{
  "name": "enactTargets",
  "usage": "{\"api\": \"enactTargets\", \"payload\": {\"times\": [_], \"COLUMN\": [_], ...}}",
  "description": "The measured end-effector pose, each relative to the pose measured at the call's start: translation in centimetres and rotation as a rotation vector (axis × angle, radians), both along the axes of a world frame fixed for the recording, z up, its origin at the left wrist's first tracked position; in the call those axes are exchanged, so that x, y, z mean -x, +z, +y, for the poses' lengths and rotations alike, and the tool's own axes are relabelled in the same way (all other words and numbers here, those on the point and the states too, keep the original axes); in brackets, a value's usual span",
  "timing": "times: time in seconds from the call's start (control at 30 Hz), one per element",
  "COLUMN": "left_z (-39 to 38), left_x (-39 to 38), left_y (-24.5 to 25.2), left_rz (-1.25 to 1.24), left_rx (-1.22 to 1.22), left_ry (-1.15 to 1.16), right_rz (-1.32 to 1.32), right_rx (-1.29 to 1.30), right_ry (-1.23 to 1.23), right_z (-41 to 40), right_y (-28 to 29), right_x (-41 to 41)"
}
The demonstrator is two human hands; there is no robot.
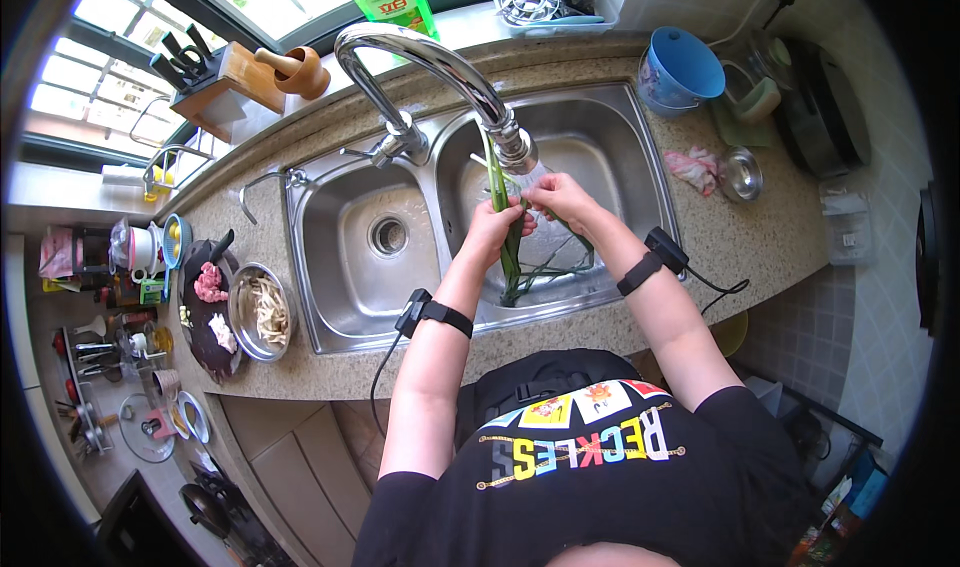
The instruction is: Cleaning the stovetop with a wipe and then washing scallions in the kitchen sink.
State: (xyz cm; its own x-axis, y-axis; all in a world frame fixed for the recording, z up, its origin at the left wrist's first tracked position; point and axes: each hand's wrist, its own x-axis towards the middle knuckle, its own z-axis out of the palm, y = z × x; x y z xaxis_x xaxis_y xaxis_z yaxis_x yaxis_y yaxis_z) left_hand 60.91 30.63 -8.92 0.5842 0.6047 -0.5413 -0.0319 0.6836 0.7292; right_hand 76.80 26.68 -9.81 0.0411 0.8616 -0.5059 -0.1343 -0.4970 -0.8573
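Over the right basin of the steel double sink (622, 154), my left hand (495, 229) grips a bunch of green onions (511, 259). Their pale ends point up toward the faucet, and the dark green leaves hang into the basin. Close beside it, my right hand (562, 201) pinches some of the same green strands between its fingers. The chrome faucet (517, 143) is running, and water falls right by the fingers of my right hand. Part of the bunch is hidden behind my left fingers.
Left of the sink, a steel bowl of pale strips (268, 312) stands by a dark cutting board (206, 349) with chopped meat (211, 283) and a knife (223, 245). At the right are a blue bucket (679, 72), a cloth (694, 169) and a small metal bowl (742, 175).
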Motion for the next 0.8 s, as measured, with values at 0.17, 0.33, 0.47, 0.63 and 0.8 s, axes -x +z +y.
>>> {"api": "enactTargets", "payload": {"times": [0.17,0.33,0.47,0.63,0.8], "left_z": [0.1,-0.2,0.2,0.0,-0.3], "left_x": [0.8,0.5,0.1,-1.1,-1.1], "left_y": [-0.1,0.2,0.0,-0.3,0.4], "left_rz": [-0.002,-0.082,0.032,0.007,-0.057], "left_rx": [-0.014,0.011,-0.083,-0.127,-0.057], "left_ry": [0.009,0.090,0.091,0.126,0.099], "right_rz": [-0.107,0.011,0.121,0.162,0.189], "right_rx": [-0.001,0.018,0.031,-0.022,0.000], "right_ry": [-0.043,-0.002,-0.021,-0.081,-0.095], "right_z": [0.2,0.1,-0.3,-0.7,-1.2], "right_y": [-0.1,1.1,2.7,2.4,2.7], "right_x": [1.2,0.6,0.5,-0.1,-1.1]}}
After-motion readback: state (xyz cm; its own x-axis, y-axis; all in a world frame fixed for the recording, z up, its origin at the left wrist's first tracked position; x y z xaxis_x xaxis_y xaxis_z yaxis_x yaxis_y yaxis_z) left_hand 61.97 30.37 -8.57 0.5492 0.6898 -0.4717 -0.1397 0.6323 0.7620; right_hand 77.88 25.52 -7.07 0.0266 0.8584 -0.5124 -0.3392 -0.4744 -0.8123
